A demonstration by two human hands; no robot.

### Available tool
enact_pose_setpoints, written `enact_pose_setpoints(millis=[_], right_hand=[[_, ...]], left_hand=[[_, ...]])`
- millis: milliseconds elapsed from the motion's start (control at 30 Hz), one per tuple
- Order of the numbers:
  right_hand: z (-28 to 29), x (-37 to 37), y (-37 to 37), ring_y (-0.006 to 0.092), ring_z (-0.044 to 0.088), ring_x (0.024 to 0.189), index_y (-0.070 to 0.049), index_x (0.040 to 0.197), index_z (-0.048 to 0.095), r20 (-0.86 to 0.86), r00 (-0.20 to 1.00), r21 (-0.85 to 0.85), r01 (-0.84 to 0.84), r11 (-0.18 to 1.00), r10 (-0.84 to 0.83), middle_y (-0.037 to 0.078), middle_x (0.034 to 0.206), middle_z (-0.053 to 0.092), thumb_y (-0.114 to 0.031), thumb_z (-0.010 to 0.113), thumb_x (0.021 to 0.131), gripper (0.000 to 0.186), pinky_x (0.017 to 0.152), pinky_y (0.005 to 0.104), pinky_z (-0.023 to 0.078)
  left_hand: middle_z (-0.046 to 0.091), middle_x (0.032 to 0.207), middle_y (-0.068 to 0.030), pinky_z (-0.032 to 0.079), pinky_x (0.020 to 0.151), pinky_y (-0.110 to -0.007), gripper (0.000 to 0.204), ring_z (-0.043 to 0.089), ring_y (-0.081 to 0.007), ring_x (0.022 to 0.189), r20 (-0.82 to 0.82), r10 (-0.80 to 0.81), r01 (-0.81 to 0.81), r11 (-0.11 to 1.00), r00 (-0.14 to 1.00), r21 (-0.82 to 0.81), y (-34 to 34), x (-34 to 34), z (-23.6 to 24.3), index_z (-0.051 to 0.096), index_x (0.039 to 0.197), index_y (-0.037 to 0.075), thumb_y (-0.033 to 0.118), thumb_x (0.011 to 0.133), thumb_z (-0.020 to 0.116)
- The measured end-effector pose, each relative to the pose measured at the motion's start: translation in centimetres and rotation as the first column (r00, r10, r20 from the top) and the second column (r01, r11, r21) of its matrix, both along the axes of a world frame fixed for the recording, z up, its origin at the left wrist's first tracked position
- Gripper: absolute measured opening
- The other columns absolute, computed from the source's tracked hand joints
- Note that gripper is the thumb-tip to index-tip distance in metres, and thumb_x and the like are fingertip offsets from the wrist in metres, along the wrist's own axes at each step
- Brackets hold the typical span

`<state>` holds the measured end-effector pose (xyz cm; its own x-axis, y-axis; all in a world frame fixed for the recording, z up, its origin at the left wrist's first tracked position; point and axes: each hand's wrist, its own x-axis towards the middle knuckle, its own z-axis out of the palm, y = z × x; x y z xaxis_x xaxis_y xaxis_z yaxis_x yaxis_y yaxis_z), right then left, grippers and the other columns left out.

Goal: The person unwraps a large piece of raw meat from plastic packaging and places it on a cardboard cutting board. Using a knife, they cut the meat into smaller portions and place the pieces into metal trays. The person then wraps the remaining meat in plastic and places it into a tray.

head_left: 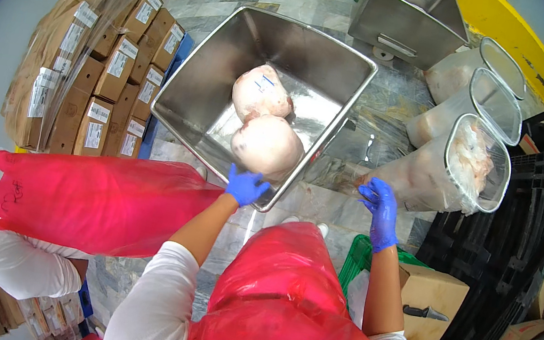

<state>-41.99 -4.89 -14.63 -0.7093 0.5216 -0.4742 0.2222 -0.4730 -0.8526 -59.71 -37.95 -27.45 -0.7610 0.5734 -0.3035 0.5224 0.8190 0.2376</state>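
steel tub (196, 74) on the floor holds two pale wrapped meat lumps (267, 145), left hand (245, 186) curled on its near rim, seemingly gripping, right hand (379, 204) spread and empty beside clear bagged containers (476, 165) waiting.

Both forearms came up from below, bare between the rolled white sleeves and the blue gloves. The left hand (245, 186) reached forward and slightly inward, arm nearly straight, its gloved fingers curled downward in a loose grip, the knuckles turned up toward the head. The right hand (381, 209) was held further out to the side, forearm rising almost vertically, wrist bent so the palm faced inward and the fingers spread apart, lightly curved, closed on nothing. The two hands were well apart, at about the same height. A red plastic apron covered the chest between the arms.
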Motion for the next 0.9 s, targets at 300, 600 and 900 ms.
enact_pose_setpoints(millis=[300, 600, 900], right_hand=[[-8.6, 0.0, 3.1, 0.0177, 0.063, 0.09, -0.008, 0.11, 0.058, 0.253, 0.965, -0.09, -0.043, 0.995, 0.064, 0.004, 0.098, 0.061, -0.029, 0.056, 0.093, 0.027, 0.08, 0.0305, 0.048], [-20.6, 12.9, 3.2, 0.0175, 0.064, 0.075, -0.006, 0.106, 0.059, 0.781, 0.619, -0.153, 0.05, 0.987, 0.089, 0.005, 0.087, 0.063, -0.029, 0.057, 0.091, 0.028, 0.064, 0.0323, 0.048], [-18.6, 15.9, 0.9, 0.024, 0.068, 0.073, -0.006, 0.109, 0.057, 0.917, 0.378, -0.213, 0.189, 0.958, 0.129, 0.009, 0.088, 0.063, -0.034, 0.058, 0.088, 0.035, 0.061, 0.0358, 0.049]], left_hand=[[0.065, 0.104, -0.023, 0.049, 0.087, -0.042, 0.047, 0.063, -0.0371, 0.097, 0.352, 0.204, -0.305, 0.916, 0.914, 0.261, 6.0, -10.4, -5.2, 0.066, 0.107, 0.001, 0.042, 0.085, 0.061], [0.055, 0.115, -0.0222, 0.044, 0.093, -0.046, 0.054, 0.056, -0.0383, 0.105, -0.234, 0.214, -0.196, 0.976, 0.948, 0.099, 16.5, -43.9, -20.2, 0.053, 0.125, 0.002, 0.035, 0.083, 0.062], [0.062, 0.111, -0.0261, 0.049, 0.091, -0.041, 0.087, 0.061, -0.036, 0.104, -0.311, 0.513, -0.544, 0.839, 0.8, -0.016, 19.4, -51.8, -27.8, 0.064, 0.108, -0.005, 0.064, 0.057, 0.076]])
